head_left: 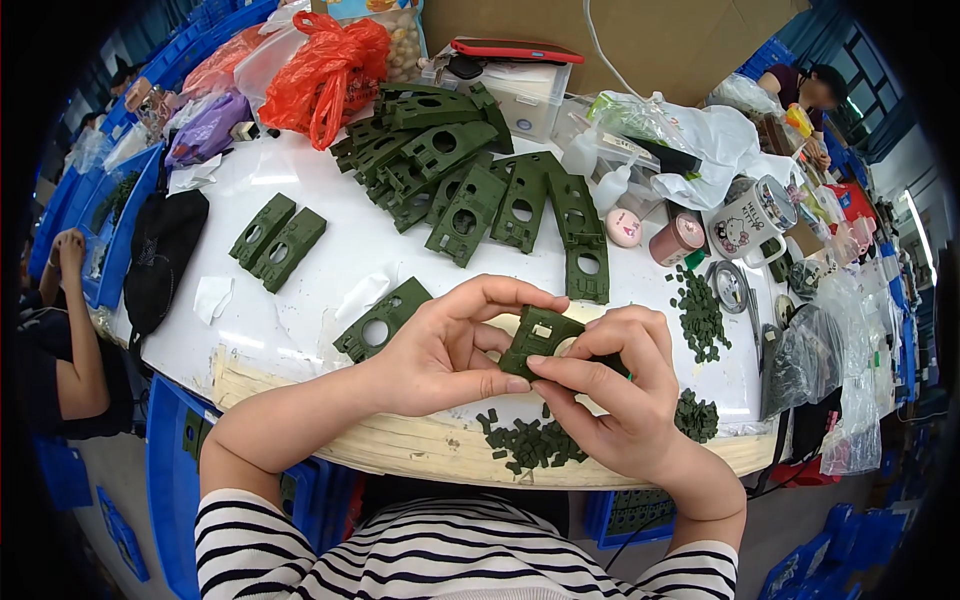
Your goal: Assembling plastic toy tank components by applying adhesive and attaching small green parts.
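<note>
Just above the table's front edge, I hold a dark green plastic model-tank hull [522,352] between both hands. My left hand [435,355] grips its left end, thumb below and fingers above. My right hand [625,390] is closed on its right side, with thumb and fingertips pressed to its face. Whether a small piece sits under those fingertips is hidden. Below the hands lies a heap of small green plastic pieces [535,445]. A similar hull with a large round hole [405,301] rests beside my left hand.
More green hulls [465,215] are stacked at the back middle, and a pair [290,250] lies at left. Other small-piece heaps [698,305] sit at right, near a mug [745,225] and scissors [756,320]. Red plastic bags [325,75] stand behind. Another person's arm [80,330] shows at far left.
</note>
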`<action>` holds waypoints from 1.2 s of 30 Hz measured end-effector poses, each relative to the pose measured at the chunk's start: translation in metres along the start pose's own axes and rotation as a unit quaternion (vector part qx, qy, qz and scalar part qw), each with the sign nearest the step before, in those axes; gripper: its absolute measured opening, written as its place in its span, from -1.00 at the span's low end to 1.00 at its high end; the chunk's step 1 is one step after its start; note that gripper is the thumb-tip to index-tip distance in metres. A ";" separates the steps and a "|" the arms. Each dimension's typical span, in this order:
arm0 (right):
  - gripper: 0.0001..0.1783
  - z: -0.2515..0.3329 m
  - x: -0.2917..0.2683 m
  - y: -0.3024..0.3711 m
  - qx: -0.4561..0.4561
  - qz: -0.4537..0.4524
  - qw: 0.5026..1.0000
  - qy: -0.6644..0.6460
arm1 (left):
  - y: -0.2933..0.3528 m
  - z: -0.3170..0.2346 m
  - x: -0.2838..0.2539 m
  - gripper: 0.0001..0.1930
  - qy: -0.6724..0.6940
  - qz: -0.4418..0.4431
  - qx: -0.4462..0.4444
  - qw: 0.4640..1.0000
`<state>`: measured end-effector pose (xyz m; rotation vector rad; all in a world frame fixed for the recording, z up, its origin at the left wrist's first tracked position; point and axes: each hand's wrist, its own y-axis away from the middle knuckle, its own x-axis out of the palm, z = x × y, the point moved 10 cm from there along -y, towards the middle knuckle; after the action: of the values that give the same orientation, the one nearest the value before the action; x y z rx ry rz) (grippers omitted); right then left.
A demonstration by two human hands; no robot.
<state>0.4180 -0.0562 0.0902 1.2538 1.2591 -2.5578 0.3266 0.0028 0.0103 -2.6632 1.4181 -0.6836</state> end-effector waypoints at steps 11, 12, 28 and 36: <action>-0.64 0.001 0.000 0.001 -0.006 -0.009 1.000 -0.008 | 0.000 0.001 -0.001 -0.33 0.004 -0.003 -0.003 1.000; -0.64 0.001 0.000 0.001 -0.008 -0.007 1.000 -0.004 | 0.000 0.002 -0.001 -0.33 0.006 -0.003 -0.006 1.000; -0.20 -0.025 -0.003 -0.002 0.070 0.070 0.995 -0.015 | 0.000 -0.010 -0.011 -0.27 0.027 -0.025 0.006 0.999; -0.18 -0.011 0.003 0.005 0.044 0.014 0.998 -0.036 | 0.007 0.014 -0.007 -0.07 0.088 -0.094 -0.051 0.990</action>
<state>0.4248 -0.0513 0.0808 1.1715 1.1204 -2.6401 0.3233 0.0018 -0.0065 -2.9090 1.2810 -0.9046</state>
